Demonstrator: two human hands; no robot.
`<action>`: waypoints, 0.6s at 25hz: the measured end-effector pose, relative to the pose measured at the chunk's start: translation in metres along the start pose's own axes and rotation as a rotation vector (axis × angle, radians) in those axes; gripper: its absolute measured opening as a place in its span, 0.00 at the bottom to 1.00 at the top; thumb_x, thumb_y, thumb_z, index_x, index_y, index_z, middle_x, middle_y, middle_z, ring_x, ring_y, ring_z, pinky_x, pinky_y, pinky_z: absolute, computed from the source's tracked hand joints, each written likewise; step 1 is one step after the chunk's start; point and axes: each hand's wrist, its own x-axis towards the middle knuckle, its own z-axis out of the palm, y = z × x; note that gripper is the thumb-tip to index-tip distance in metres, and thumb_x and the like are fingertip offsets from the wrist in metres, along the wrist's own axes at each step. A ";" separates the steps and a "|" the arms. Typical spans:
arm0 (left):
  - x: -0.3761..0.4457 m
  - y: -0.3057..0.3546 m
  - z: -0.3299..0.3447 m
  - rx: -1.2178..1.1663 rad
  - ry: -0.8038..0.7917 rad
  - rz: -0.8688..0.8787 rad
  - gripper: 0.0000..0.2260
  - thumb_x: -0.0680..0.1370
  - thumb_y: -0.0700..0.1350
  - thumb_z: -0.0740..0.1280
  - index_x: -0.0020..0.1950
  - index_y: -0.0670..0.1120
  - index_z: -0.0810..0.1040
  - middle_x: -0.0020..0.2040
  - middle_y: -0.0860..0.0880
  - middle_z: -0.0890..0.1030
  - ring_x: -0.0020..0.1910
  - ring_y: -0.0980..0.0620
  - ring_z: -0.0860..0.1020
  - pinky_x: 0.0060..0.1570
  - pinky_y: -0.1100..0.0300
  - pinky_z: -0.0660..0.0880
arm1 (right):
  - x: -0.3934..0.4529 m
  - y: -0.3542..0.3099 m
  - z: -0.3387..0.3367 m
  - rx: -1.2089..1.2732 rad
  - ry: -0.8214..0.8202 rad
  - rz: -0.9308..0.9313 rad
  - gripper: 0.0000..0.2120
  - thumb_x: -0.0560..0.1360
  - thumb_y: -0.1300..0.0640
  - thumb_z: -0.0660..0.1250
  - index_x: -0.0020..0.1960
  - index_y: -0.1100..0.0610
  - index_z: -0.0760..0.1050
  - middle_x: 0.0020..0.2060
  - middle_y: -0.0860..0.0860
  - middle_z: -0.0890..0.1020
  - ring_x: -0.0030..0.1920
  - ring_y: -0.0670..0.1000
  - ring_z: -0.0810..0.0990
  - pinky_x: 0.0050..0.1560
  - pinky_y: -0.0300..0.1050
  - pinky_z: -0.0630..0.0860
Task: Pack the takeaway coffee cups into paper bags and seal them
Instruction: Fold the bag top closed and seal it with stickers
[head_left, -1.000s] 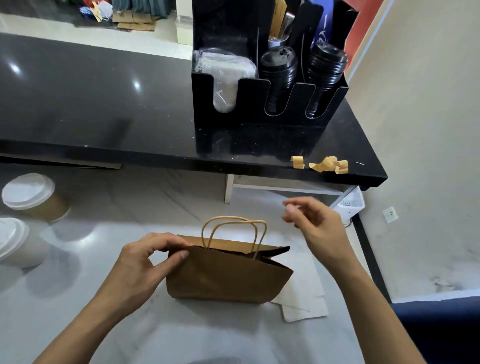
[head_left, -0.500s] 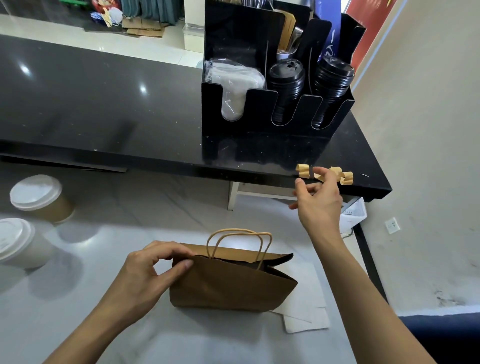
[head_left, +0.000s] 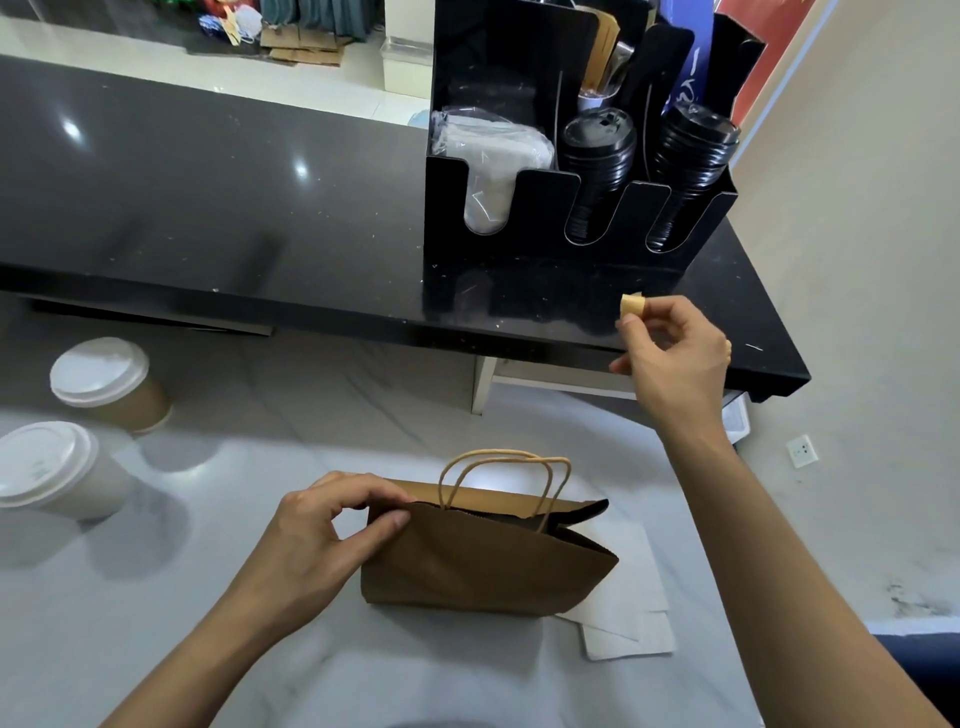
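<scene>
The brown paper bag (head_left: 483, 561) is standing on the white bench (head_left: 260, 649), the left hand (head_left: 322, 535) pinching its top closed; the right hand (head_left: 670, 358) is pinching a tape piece (head_left: 632, 304), which risks sticking to itself

No readable text, label or brand on any visible surface.
</scene>
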 end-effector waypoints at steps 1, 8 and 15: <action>-0.001 0.000 0.000 0.007 0.001 0.005 0.10 0.73 0.44 0.76 0.48 0.60 0.85 0.49 0.62 0.84 0.52 0.55 0.80 0.51 0.61 0.75 | -0.002 -0.003 0.000 0.005 -0.025 0.004 0.05 0.81 0.56 0.67 0.54 0.54 0.80 0.44 0.49 0.84 0.32 0.48 0.84 0.36 0.40 0.81; -0.004 0.001 0.000 0.021 -0.013 0.027 0.11 0.74 0.43 0.76 0.49 0.60 0.84 0.49 0.63 0.83 0.52 0.54 0.80 0.51 0.63 0.74 | -0.054 -0.011 -0.014 0.141 -0.088 0.170 0.13 0.84 0.50 0.63 0.46 0.54 0.82 0.41 0.53 0.85 0.36 0.51 0.84 0.32 0.36 0.75; -0.008 -0.001 -0.001 0.056 -0.008 0.044 0.06 0.74 0.50 0.73 0.49 0.60 0.84 0.49 0.63 0.83 0.52 0.54 0.79 0.50 0.65 0.75 | -0.104 -0.018 -0.039 0.165 -0.180 0.305 0.13 0.79 0.57 0.71 0.62 0.51 0.75 0.42 0.47 0.88 0.39 0.49 0.85 0.40 0.44 0.78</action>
